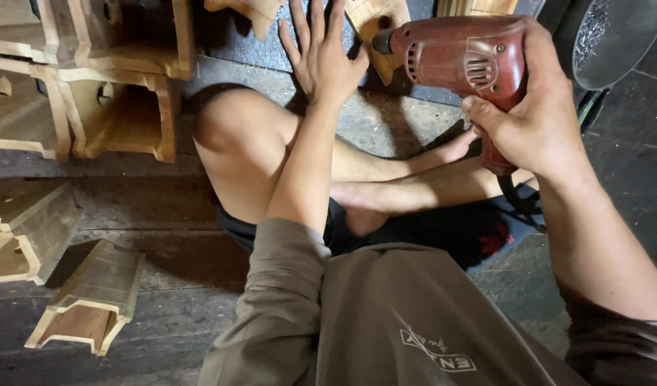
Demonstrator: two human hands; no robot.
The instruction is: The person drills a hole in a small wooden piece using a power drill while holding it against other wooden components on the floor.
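Observation:
My right hand [535, 118] grips the handle of a red electric drill [460, 57], its nose pointing left toward a carved wooden piece [375, 28] at the top of the view. My left hand [321, 53] is spread flat with its fingers apart, reaching up beside that wooden piece; what lies under the palm is hidden. I sit cross-legged on the floor, with my bare knee [235, 136] below the left hand. The drill's black cord [518, 200] runs down past my foot.
Stacked carved wooden channel pieces [121, 93] stand at the upper left. More of them lie on the stone floor at left [28, 229] and lower left [92, 297]. A dark round metal pan [618, 36] sits at the upper right.

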